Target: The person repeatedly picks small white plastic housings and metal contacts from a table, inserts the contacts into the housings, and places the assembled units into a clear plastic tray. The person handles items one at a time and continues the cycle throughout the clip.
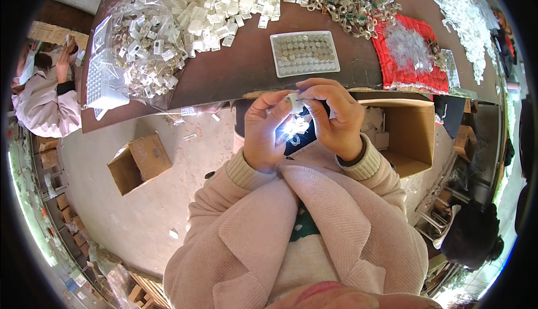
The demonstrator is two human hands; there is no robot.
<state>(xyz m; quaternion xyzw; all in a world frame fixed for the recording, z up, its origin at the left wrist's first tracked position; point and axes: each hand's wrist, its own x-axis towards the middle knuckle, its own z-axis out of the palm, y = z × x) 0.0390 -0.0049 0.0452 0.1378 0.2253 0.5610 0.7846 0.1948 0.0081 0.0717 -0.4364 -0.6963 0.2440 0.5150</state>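
Note:
Both hands are raised close together just off the table's near edge. Between the thumb and fingers of my left hand [264, 132] is a small white plastic piece [295, 103]. My right hand [341, 121] pinches the same piece from the other side with its fingertips. Directly below it, against my left fingers, a cluster of small clear parts [295, 128] glows with a bright white light; the glare hides their exact shape. Beyond the hands, a clear plastic tray [305, 72] with rows of round silvery button cells lies on the brown table [224, 71].
White plastic pieces [213, 12] heap at the back. A clear bag [148, 45] of parts and a ridged white tray [106, 90] lie left. Ring-like parts [347, 1] and red cloth [395, 71] lie right. Cardboard boxes [412, 135] stand below; another person [47, 96] sits left.

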